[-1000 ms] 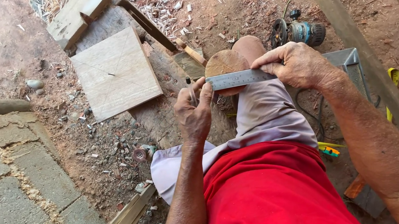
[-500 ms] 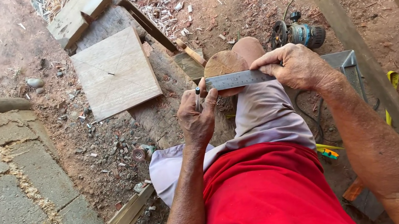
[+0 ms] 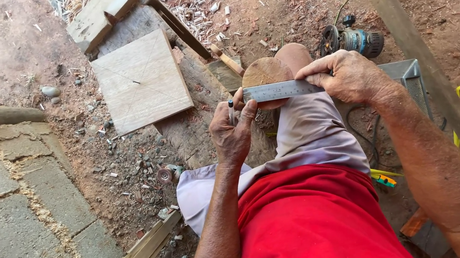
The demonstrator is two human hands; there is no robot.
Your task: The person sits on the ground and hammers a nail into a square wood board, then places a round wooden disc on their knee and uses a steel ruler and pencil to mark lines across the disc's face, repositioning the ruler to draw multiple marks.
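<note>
**Observer:** While your right hand (image 3: 345,75) pins the steel ruler (image 3: 281,90) flat across the round wooden disc (image 3: 265,72), the disc sits on your raised knee, just right of the old log (image 3: 190,117). Fingers clamped on the ruler's right end.

**Recorder:** And the left hand (image 3: 232,135)?

**Observer:** Pinched round a thin pencil (image 3: 232,110), tip up at the ruler's left end, touching or almost touching the disc's edge; I cannot tell which.

**Recorder:** Step in hand?

**Observer:** Judged as marking out: a line across the disc along the ruler. Next move calls for you to keep the ruler from slipping and run the pencil tight to its edge.

**Recorder:** Surroundings?

**Observer:** Square board (image 3: 141,81) with scribed diagonals, far left on the log. Power router (image 3: 352,40) on the dirt, far right.
</note>
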